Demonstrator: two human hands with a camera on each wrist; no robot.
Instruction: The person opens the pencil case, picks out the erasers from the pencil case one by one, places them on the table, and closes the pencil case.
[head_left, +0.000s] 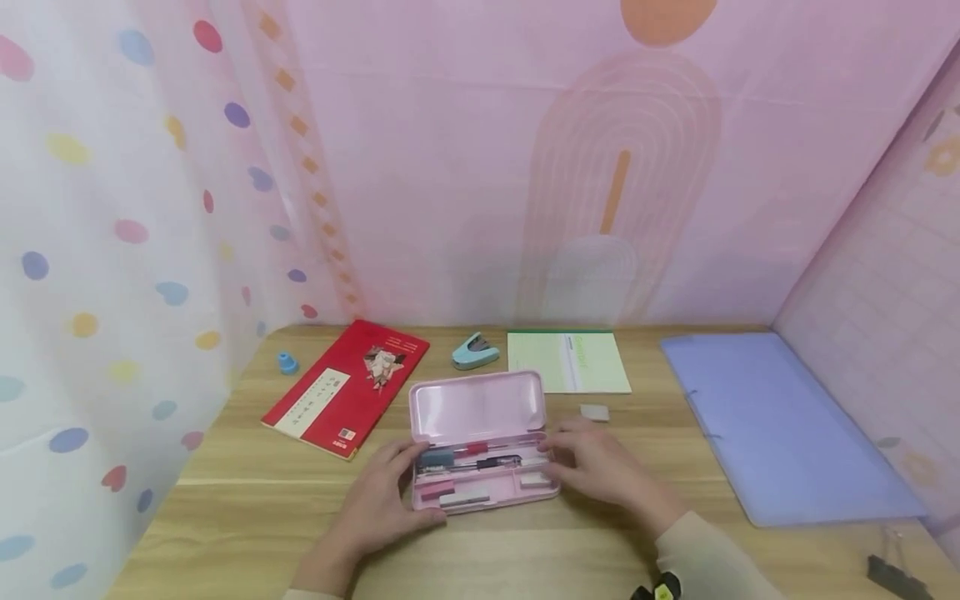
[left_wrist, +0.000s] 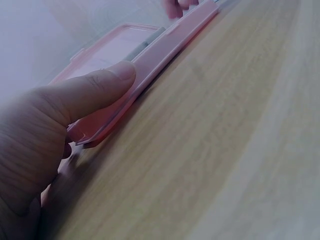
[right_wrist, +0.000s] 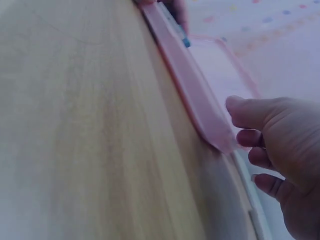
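An open pink pencil case (head_left: 480, 489) lies on the table with its lid (head_left: 480, 408) tipped back. Inside are a red pen (head_left: 474, 449), a black pen (head_left: 498, 461), a grey-blue piece (head_left: 437, 457), a pink block (head_left: 437, 491), a whitish stick (head_left: 464, 499) and a white eraser (head_left: 534, 480). My left hand (head_left: 382, 500) grips the case's left end; in the left wrist view the thumb (left_wrist: 102, 90) lies over its front edge. At the right end is my right hand (head_left: 600, 467), its fingers loosely bent. In the right wrist view nothing shows between thumb and fingers (right_wrist: 270, 125).
A white eraser (head_left: 595, 412) lies behind my right hand. Further back are a red booklet (head_left: 352, 392), a blue pencil sharpener (head_left: 287, 362), a light-blue stapler (head_left: 475, 353) and a pale green notebook (head_left: 600, 362). At the right are a blue folder (head_left: 795, 425) and a black binder clip (head_left: 896, 577).
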